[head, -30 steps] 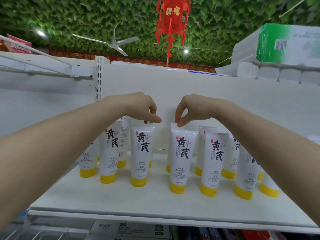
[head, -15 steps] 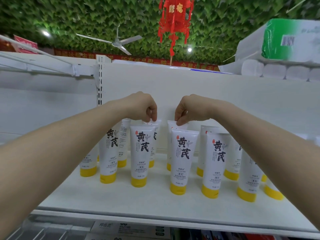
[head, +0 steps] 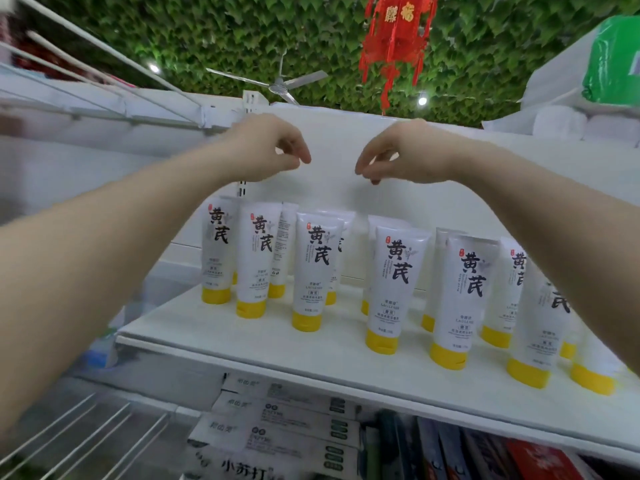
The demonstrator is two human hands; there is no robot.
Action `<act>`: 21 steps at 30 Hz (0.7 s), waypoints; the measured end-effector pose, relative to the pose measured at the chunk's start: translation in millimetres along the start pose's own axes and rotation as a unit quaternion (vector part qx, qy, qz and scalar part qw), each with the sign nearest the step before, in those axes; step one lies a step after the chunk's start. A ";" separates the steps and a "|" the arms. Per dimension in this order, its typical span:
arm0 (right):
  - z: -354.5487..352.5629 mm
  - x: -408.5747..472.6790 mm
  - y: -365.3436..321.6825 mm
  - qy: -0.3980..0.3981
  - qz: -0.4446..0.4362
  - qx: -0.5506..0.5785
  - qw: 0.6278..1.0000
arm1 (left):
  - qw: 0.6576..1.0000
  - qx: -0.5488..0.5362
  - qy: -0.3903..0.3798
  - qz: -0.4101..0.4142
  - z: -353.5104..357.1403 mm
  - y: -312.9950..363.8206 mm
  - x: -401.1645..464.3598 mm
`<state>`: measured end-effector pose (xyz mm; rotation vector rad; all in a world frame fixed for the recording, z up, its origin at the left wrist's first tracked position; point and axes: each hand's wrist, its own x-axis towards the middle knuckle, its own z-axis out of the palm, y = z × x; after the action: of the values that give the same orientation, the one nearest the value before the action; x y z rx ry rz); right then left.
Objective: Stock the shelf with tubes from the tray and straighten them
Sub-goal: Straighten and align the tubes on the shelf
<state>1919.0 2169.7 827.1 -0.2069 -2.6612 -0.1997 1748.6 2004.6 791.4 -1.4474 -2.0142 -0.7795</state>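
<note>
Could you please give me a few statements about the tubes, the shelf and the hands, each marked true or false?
1. Both hands, left hand and right hand, hang above the tubes and hold nothing. True.
2. The tubes stand with their yellow caps down on the white shelf. True.
3. Every tube lies flat. False: they stand upright.
4. The right hand grips a tube. False: it is empty.

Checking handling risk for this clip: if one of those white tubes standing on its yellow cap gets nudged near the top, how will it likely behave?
The tube would probably tip: it is tall and stands only on its small yellow cap. It may knock into the close neighbouring tube. Its flat crimped top suggests a soft body that gives under a pinch.
</note>
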 end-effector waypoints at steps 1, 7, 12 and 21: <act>0.9 2.0 -10.1 0.009 -0.012 0.013 1.000 | 1.000 0.008 0.012 -0.007 -3.4 -4.8 -7.1; 21.4 20.3 -66.0 -0.003 -0.065 0.027 0.998 | 0.999 0.034 -0.026 -0.029 -21.6 -45.7 -42.9; 41.8 34.3 -100.5 -0.043 -0.055 0.028 0.997 | 0.996 0.017 -0.083 -0.042 -22.6 -70.1 -59.5; 57.3 38.7 -132.5 -0.115 0.015 0.011 0.993 | 0.994 0.011 -0.106 0.013 -3.1 -89.3 -63.7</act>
<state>1836.3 2054.4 780.2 -0.2768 -2.8857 -0.1450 1681.5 1938.2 735.5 -1.5991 -2.1478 -0.6126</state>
